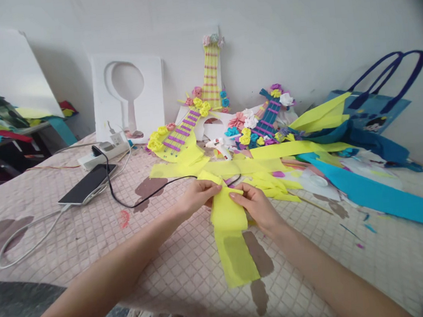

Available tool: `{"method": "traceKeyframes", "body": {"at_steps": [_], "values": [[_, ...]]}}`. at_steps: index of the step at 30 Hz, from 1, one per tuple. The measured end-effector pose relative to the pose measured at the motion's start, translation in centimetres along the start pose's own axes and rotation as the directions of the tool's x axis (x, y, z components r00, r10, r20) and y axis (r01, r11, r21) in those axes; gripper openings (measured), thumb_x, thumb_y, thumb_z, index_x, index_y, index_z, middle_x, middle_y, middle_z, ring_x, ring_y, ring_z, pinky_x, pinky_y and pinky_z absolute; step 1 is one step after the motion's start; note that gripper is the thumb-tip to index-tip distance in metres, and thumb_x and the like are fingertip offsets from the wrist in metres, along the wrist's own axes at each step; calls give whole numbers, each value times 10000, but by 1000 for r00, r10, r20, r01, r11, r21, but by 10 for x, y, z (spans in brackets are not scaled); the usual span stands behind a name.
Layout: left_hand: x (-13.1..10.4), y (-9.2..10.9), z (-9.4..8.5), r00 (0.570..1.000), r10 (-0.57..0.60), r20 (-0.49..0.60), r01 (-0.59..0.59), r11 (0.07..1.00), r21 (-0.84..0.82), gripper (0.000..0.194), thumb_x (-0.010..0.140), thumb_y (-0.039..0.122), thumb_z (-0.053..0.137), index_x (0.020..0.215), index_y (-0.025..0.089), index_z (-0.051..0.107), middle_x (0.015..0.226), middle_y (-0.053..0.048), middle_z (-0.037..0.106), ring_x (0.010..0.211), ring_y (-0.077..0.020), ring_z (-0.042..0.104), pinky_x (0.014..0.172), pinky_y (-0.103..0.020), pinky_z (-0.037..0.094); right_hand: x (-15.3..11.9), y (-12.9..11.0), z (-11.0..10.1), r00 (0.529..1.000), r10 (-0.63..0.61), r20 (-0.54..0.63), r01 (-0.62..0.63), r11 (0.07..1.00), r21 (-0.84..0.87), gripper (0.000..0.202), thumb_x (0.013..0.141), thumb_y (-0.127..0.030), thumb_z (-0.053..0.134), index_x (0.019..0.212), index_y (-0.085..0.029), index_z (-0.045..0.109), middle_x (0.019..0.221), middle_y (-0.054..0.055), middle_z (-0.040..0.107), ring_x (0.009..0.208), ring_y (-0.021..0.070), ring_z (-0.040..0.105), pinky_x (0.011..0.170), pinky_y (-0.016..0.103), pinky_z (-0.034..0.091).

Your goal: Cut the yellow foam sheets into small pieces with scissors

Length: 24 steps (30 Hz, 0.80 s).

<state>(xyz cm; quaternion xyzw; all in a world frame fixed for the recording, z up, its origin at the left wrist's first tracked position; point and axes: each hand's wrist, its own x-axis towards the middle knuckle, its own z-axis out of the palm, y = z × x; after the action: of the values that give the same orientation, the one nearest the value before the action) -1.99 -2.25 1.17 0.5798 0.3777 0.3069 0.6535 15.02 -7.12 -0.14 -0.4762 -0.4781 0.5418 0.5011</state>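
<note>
Pinching the strip (230, 216) near its upper part, L hand (202, 195) and R hand (258, 205) sit side by side, a small gap between; each thumb is pressed to its fingers w/ the paper in the grip, so both are clamped on it; strip is front-centre on the cloth (168, 252), tail flat toward the person; the upper length looks opaque, prob. layered, the tail sheer; to do it well, keep pinches light & level, line up edges before pressing any crease, as such thin paper prob. tears or wrinkles easily; best keep it off the black cable (126, 205) & clear of the glue gun (218, 148) behind; as for containers, the blue bag (394, 111) is at R rear by the wall, handles up; its inside is hidden, so can't tell contents; a dark bottle (3, 110), apparently, is far L, contents unclear.
</note>
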Motion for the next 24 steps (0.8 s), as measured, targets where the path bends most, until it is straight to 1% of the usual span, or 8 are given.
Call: {"method": "traceKeyframes", "body": {"at_steps": [2,4,6,8,10,15,19,24], "values": [[0,1,0,999,-40,-19,40,999,-26,366,686,459,638,758,100,632,699,-64,646,592,-138,600,558,-246,468,0,0,0,1000,-8,-5,8,1000,0,232,678,-385,689,702,-203,548,652,-30,568,566,119,490,532,234,381],[-1,2,1,998,-52,-27,51,998,-29,377,714,476,602,752,102,620,699,-67,641,591,-138,599,549,-244,462,0,0,0,1000,-14,-7,14,1000,-5,221,681,-377,686,690,-205,547,641,-36,564,560,117,483,532,235,371],[-1,1,1,1000,-1,-15,1,1000,20,397,725,499,584,721,103,606,656,-52,618,560,-122,575,519,-225,438,-1,0,1,1000,-20,1,20,1000,-17,208,686,-366,682,689,-206,549,640,-39,563,559,117,482,535,236,366],[-1,0,2,997,80,-7,-79,991,105,392,708,496,609,686,105,596,582,-19,567,505,-91,520,475,-195,392,-1,0,2,999,-26,21,26,999,-26,194,697,-356,674,695,-206,550,633,-41,555,553,114,476,530,234,356],[-1,-2,1,992,130,-8,-127,980,155,378,690,482,636,670,107,593,536,5,522,473,-73,473,449,-182,357,-1,0,2,999,-18,33,19,999,-27,189,703,-348,671,696,-205,547,620,-43,541,541,110,466,521,230,345],[0,-3,0,995,97,9,-98,989,107,389,711,495,606,695,107,593,572,0,531,495,-80,483,483,-201,398,-1,0,2,1000,10,22,-10,1000,-6,198,699,-352,678,699,-204,546,633,-40,550,546,112,469,527,232,347],[-1,-2,1,992,122,9,-122,981,148,384,719,481,601,628,111,551,530,20,480,465,-62,441,460,-187,373,0,1,-1,999,-31,10,31,999,-19,198,733,-391,640,707,-207,572,634,-34,547,567,119,473,549,238,354],[0,-3,1,995,95,12,-95,989,114,374,731,473,591,664,106,566,576,3,520,492,-69,472,485,-195,399,1,2,-2,999,-35,4,35,999,-21,212,753,-411,618,702,-209,579,650,-29,543,586,122,480,564,238,371]]}}
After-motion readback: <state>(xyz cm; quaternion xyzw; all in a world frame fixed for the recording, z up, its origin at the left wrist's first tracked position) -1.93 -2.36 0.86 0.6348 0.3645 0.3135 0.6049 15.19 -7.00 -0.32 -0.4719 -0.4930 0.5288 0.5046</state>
